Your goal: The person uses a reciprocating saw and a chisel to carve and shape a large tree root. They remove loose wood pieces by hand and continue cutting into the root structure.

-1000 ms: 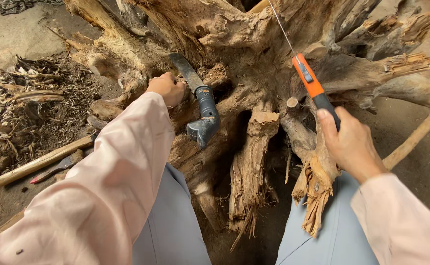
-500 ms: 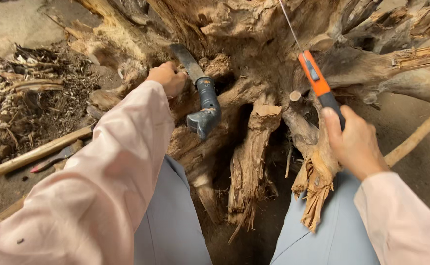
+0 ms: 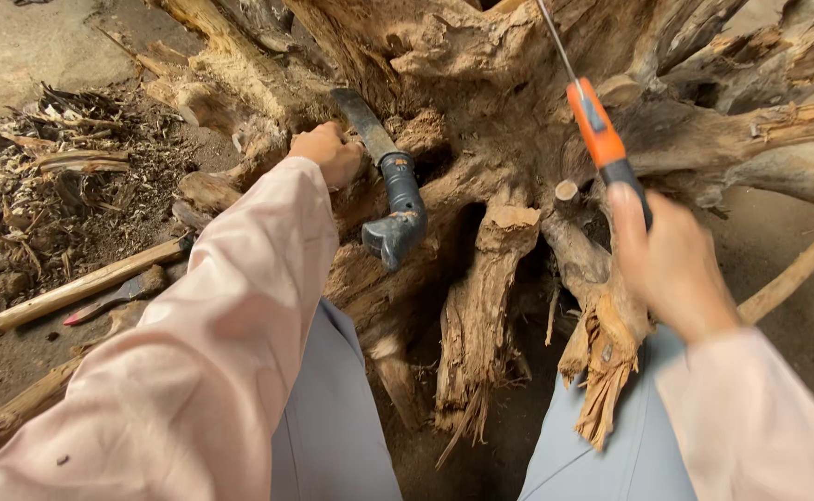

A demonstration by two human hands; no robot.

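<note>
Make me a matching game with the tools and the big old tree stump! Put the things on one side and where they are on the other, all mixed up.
Things:
1. orange-and-black-handled saw
2. dark grey-handled machete
3. long pale wooden stick
4. left hand

Places:
A. lying on the ground beside the wood scraps
B. pressed against the brown gnarled stump, next to the machete blade
C. gripped in the right hand
D. stuck in the stump, handle hanging down

Pairs: 1-C, 2-D, 3-A, 4-B
</note>
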